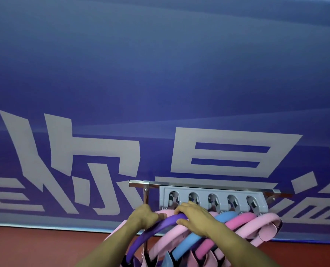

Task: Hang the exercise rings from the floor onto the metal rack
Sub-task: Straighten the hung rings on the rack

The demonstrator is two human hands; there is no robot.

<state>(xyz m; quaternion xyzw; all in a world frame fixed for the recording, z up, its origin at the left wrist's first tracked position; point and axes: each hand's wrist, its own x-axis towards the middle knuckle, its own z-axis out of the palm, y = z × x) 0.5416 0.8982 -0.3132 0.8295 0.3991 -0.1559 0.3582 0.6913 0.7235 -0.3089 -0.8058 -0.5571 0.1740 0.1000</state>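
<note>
Both hands grasp the purple ring [156,229] at its top, just below the grey hook plate [214,199] of the metal rack [199,184]. The left hand [143,215] curls round the ring's left side; the right hand [196,216] wraps over it a little to the right, thumb underneath. To the right hang more rings, overlapping — a pale pink ring [179,231], a blue ring [224,218], a hot pink ring [245,218] and another pale pink ring [268,218] at the far right. Behind stands a blue wall [160,74] with large grey lettering; a red floor [35,245] lies below.
</note>
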